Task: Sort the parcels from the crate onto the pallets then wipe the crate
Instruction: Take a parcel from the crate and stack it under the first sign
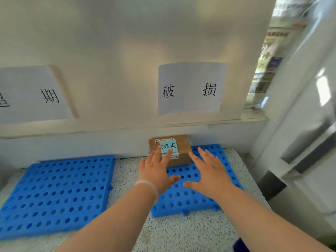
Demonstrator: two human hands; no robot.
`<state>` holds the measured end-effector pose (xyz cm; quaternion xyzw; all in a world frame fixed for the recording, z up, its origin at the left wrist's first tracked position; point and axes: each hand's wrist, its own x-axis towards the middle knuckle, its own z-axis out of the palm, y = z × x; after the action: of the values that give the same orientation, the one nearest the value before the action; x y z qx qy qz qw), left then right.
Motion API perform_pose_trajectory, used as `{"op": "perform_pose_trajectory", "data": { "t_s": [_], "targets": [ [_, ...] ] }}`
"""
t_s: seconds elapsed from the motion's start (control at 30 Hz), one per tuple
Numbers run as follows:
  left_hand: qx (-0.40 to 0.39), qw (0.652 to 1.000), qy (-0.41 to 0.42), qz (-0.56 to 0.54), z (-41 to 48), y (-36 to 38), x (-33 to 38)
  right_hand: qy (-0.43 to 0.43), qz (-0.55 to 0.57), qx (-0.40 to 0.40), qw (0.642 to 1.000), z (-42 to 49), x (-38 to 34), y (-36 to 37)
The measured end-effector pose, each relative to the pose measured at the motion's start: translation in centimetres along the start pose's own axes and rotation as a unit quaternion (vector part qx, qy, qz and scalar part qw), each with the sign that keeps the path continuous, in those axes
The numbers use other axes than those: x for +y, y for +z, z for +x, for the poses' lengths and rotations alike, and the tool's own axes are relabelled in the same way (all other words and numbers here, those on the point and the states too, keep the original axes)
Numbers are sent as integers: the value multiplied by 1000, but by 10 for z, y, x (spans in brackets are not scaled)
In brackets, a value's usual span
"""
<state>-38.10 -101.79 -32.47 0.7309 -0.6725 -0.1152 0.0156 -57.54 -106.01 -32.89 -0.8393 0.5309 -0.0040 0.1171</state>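
At the far left we see a white paper sign (31, 93) on the wall, its first character cut off by the frame edge and the second reading 期. Below it a blue perforated pallet (54, 195) lies flat on the speckled floor (127, 171), with nothing on the part in view. Next comes our left hand (156, 171), fingers straight and spread, holding nothing, with a thin clear band (147, 184) round the wrist. Its fingertips overlap the front of the brown cardboard parcel (183, 159), but we cannot tell whether they touch it. The parcel sits on the far left corner of the second blue pallet (181, 202), close against the wall, and carries a light blue sticky note (169, 146) handwritten 破损. On the wall above it hangs a second paper sign (190, 88) printed with the same two characters. Our right hand (209, 173) hovers over this pallet, also flat, with fingers apart and empty, its index fingertip just beside the parcel's right edge. At the far right stands a white cabinet (309, 124).
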Motion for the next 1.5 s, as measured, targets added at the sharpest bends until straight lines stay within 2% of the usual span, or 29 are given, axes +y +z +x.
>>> {"op": "perform_pose_trajectory", "data": {
  "t_s": [0.23,0.47,0.67,0.87,1.03,1.3,1.5],
  "targets": [
    [55,994,95,14,-105,-10,22,67,-7,48,997,-132,-39,-9],
    [47,980,194,15,-212,14,57,155,-6,73,985,-274,-78,23],
    [36,959,279,14,-274,21,106,246,2,113,963,-376,-75,26],
    [50,933,357,-7,-306,13,141,314,-14,123,941,-427,-70,8],
    [62,920,386,-22,-321,11,168,346,-16,144,927,-452,-64,-1],
    [24,899,437,-10,-337,33,227,397,6,152,905,-499,-36,5],
    [0,863,504,5,-368,55,300,483,38,165,859,-567,14,10]
  ]
}}
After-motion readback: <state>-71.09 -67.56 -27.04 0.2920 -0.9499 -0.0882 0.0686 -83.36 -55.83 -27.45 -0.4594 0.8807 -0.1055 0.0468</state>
